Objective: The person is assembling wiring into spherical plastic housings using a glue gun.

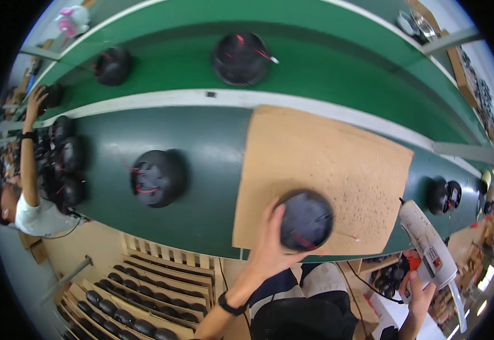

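Note:
My left hand [271,241] grips the side of a round black housing [308,218], fingers and thumb closed around its edge. The housing is over the near part of a brown cardboard sheet [326,153], and a thin red wire with a pale end comes from it. At the right, my right hand [418,289] is wrapped round the handle of a white hot glue gun [431,246] with an orange-red trigger. The gun's dark nozzle points up and to the left, beside the cardboard's right edge. A translucent glue stick shows at its rear.
Another black housing with red wires [157,178] sits on the green bench [213,221] to the left. More housings [241,58] lie on the green belt [337,73] behind. A co-worker's arm [29,153] reaches there at far left. Below left stands a rack [162,277] of black parts.

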Motion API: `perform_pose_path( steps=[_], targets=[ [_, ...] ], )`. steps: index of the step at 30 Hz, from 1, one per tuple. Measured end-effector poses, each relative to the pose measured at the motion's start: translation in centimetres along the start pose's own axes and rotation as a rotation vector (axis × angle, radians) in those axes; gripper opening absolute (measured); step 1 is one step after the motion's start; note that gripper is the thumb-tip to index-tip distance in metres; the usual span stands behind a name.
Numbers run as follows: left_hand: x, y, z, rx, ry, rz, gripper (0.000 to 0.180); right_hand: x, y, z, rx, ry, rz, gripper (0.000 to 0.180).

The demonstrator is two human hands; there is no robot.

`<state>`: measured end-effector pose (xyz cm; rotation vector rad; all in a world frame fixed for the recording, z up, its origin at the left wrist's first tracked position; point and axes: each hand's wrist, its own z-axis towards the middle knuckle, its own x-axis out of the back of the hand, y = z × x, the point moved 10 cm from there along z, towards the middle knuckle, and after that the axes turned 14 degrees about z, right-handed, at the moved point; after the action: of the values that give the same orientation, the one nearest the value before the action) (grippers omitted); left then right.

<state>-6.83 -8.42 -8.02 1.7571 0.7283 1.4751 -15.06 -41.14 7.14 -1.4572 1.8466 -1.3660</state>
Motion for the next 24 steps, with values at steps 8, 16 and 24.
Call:
perform_pose_path(
  steps=[8,16,24],
  targets=[
    [20.1,-15.1,-19.8,0.670,0.784,0.205,0.117,-1.2,4.8,1.7,0.312,-0.075,-0.474,0.030],
    [30.1,-23.0,-12.8,0.619,1.029,0.342,0.113,-6.7,2.3,1.1,0.438,-0.161,-0.458,0.043],
    [30.6,-20.6,-3.0,0.780,0.347,0.467,0.135,-11.9,9.9,10.4,0.567,-0.246,-0.792,0.063]
  ],
)
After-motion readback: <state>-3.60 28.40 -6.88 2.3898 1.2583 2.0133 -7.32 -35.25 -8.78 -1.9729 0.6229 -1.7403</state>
